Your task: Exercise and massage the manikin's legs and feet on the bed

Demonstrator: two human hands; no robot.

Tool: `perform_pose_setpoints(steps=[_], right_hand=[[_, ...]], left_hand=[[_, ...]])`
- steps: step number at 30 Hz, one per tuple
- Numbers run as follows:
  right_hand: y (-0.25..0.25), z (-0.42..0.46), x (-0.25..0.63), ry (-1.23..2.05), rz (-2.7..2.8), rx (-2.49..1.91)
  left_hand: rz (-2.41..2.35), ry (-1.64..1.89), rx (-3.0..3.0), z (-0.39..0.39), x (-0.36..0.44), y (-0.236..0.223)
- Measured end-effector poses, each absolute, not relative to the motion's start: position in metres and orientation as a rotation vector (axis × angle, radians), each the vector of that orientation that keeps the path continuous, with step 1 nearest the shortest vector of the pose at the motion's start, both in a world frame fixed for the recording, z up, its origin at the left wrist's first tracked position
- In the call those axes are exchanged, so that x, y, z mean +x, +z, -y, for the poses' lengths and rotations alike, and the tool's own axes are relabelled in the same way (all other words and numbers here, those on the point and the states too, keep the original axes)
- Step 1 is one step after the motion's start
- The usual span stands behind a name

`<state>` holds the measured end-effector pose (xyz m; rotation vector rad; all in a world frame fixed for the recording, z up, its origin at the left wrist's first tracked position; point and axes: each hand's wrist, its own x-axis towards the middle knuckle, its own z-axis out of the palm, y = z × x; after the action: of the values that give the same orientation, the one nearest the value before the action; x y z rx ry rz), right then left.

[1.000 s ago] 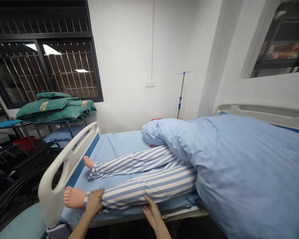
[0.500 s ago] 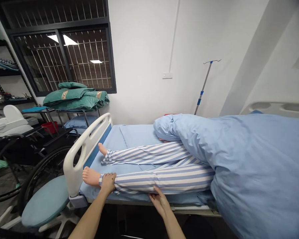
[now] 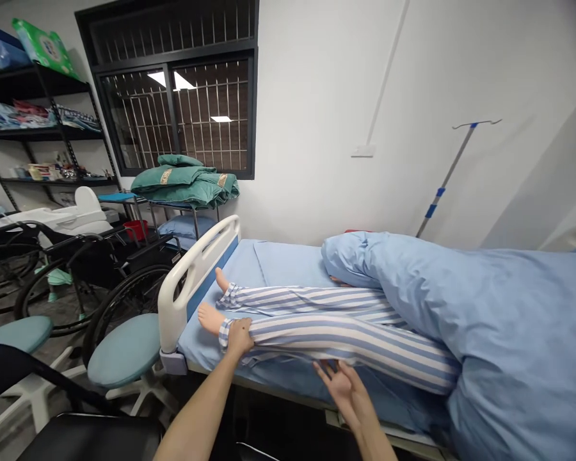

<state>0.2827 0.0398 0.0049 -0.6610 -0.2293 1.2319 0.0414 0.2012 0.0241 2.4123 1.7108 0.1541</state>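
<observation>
Right hand (image 3: 345,392) has slid toward 3 o'clock along the manikin's leg (image 3: 345,342), open, just below it, not gripping. Left hand (image 3: 239,337) closes around the ankle, footboard (image 3: 192,288) at 10 o'clock. Calf unsupported.

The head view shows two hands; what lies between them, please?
The head view shows a blue bed sheet and striped trouser leg between the left hand and right hand.

The blue-and-white striped cotton trouser leg (image 3: 350,342) now slants out toward the bed edge at four o'clock, and a green plastic package (image 3: 45,48) newly appears at ten o'clock.
</observation>
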Motion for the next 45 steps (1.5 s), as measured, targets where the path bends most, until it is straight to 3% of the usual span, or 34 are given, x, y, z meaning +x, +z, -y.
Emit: perform_pose_setpoints(steps=[9, 18, 31, 45], right_hand=[[0.095, -0.031, 0.32, 1.079, 0.563, -0.776], [0.127, -0.026, 0.341, 0.961, 0.711, -0.879], [0.121, -0.013, 0.331, 0.961, 0.656, -0.819], [0.045, -0.026, 0.284, 1.147, 0.256, -0.573]], left_hand=[[-1.683, 0.429, 2.194, -0.177, 0.125, 0.01], [-1.58, 0.453, 2.088, -0.164, 0.18, 0.004], [-1.437, 0.381, 2.334, -0.155, 0.146, 0.019], [-1.467, 0.152, 2.617, -0.189, 0.044, 0.014]])
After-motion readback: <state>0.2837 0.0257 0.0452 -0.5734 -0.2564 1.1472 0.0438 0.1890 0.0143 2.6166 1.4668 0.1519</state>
